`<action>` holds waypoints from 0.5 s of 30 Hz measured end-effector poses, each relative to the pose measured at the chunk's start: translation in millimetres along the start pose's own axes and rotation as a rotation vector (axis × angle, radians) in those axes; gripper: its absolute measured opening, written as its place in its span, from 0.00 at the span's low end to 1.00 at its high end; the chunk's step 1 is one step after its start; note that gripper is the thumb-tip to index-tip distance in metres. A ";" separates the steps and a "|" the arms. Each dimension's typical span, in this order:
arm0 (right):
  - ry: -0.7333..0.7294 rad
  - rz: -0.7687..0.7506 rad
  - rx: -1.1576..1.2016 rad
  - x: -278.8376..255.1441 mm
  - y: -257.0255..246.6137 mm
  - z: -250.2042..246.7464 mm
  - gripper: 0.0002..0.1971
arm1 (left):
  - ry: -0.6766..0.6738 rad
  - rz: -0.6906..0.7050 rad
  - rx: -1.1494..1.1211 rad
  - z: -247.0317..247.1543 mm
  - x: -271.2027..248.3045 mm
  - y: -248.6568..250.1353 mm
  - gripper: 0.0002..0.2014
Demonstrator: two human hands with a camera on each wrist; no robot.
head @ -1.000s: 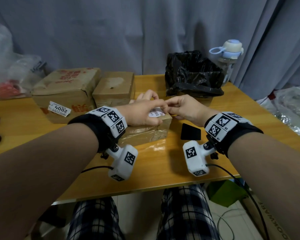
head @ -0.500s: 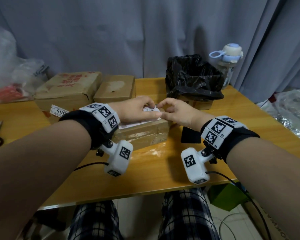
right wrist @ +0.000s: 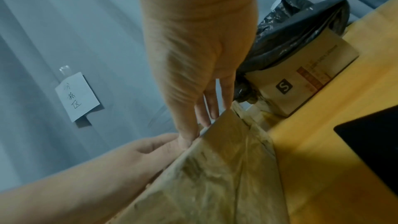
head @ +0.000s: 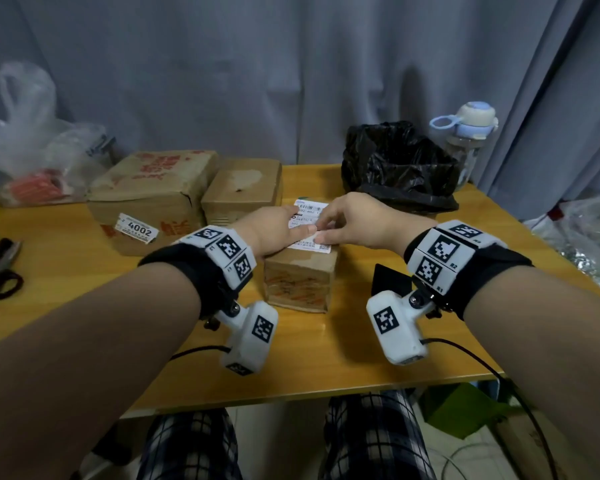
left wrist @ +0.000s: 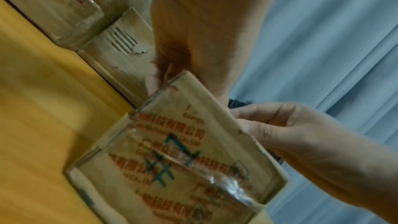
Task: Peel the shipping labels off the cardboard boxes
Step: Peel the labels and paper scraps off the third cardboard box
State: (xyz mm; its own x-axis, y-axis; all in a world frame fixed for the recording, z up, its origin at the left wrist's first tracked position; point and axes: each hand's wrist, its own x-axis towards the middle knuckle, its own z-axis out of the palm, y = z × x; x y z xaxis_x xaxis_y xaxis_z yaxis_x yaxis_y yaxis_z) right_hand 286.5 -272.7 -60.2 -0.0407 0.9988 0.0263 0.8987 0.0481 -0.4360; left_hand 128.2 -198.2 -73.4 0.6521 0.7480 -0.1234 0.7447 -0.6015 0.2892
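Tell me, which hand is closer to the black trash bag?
The right hand. It rests on the white shipping label atop the small box, just in front of the black trash bag. The left hand presses the label's other side, farther from the bag.

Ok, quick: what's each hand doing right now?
Left hand: open, fingers flat, pressing on the label on the small box.
Right hand: fingers on the label's edge; whether it pinches cannot be told.
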 end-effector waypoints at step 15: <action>-0.267 -0.153 -0.468 -5.1 -17.2 -20.5 0.12 | 0.048 0.214 0.010 -28.5 0.9 -6.6 0.11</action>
State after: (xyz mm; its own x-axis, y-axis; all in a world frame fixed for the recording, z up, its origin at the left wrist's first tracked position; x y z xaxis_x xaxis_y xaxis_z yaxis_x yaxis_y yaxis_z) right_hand 280.3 -278.8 -34.4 -0.2407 0.9502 -0.1978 0.9693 0.2461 0.0028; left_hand 119.8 -185.6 -48.3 0.7879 0.6157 -0.0149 0.5919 -0.7503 0.2945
